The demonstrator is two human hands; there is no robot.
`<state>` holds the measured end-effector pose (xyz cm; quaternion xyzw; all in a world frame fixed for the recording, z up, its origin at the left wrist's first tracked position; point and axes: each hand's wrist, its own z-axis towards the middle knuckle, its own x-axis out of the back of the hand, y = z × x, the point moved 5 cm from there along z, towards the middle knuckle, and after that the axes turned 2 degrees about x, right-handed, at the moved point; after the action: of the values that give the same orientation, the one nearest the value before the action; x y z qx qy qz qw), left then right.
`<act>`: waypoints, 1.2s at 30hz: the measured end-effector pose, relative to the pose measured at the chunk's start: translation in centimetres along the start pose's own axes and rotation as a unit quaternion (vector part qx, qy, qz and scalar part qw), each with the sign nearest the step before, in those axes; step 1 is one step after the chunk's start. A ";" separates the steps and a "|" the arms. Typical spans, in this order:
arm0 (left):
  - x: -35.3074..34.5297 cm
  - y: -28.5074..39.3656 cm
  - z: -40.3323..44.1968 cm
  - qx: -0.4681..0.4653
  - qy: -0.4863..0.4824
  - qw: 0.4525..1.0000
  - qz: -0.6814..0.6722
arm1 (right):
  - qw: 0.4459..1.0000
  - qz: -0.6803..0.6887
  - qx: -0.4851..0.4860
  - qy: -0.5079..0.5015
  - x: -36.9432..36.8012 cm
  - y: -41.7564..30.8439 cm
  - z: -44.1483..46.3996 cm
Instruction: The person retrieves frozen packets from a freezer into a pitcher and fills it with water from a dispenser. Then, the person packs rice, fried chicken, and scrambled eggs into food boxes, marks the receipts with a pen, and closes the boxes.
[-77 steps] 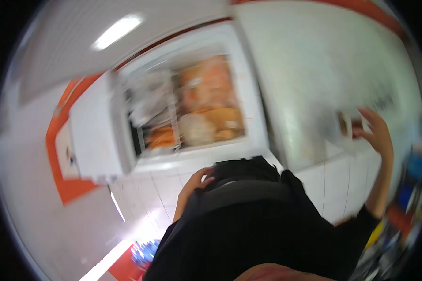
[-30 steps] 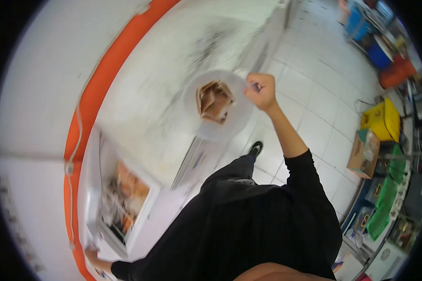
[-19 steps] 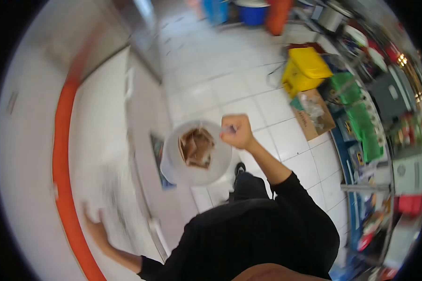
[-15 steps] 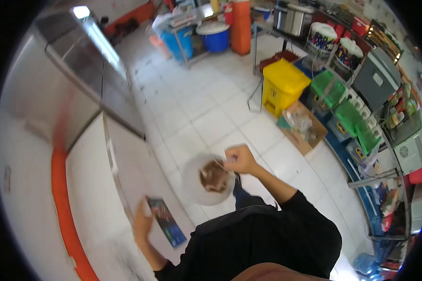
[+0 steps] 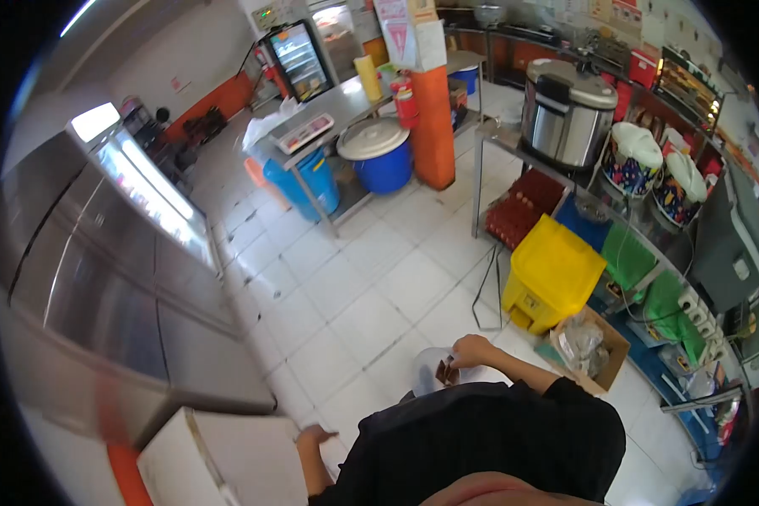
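My right hand (image 5: 472,350) is closed at the edge of a translucent whitish container (image 5: 427,364), held low in front of my body. Brown pieces (image 5: 447,373) show in it; whether it is a tub or a bag I cannot tell. To the left, my left hand (image 5: 314,437) hangs empty beside the white chest freezer (image 5: 253,451), a finger pointing out to the right. My dark sleeves and torso cover the bottom middle of the view.
Steel refrigerators (image 5: 110,287) line the left side. On the right stand a yellow pedal bin (image 5: 557,270), a cardboard box (image 5: 613,341) and a steel rack with a large cooker (image 5: 569,118). Ahead are an orange pillar (image 5: 434,126) and a blue lidded tub (image 5: 384,169). White tiles cover the floor.
The view has tilted up and moved forward along the aisle. The container stays with my right hand and appears lower in view. My left hand no longer has the freezer's dark printed panel beside it.
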<state>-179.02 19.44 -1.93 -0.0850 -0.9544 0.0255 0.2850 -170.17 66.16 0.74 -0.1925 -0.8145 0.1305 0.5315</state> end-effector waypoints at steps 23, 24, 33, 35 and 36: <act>73.2 72.3 31.5 -0.433 0.022 0.880 0.196 | 0.420 0.845 -0.052 0.327 42.2 53.7 67.2; 75.4 73.7 33.3 -0.419 0.012 0.888 0.187 | 0.379 0.849 -0.107 0.353 43.0 56.0 70.1; 96.0 101.9 42.6 -0.450 0.049 0.875 0.171 | 0.222 0.820 -0.175 0.498 49.8 80.6 84.3; 99.2 111.9 44.3 -0.547 0.144 0.807 0.173 | 0.156 0.835 -0.127 0.513 50.8 86.3 85.0; 100.9 117.2 42.1 -0.553 0.126 0.796 0.211 | 0.096 0.850 -0.060 0.514 51.1 89.8 85.4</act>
<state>-267.81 152.62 5.91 -0.4299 -0.7202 -0.4580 0.2945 -251.08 168.70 -29.27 -0.8102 0.3507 0.3162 0.3474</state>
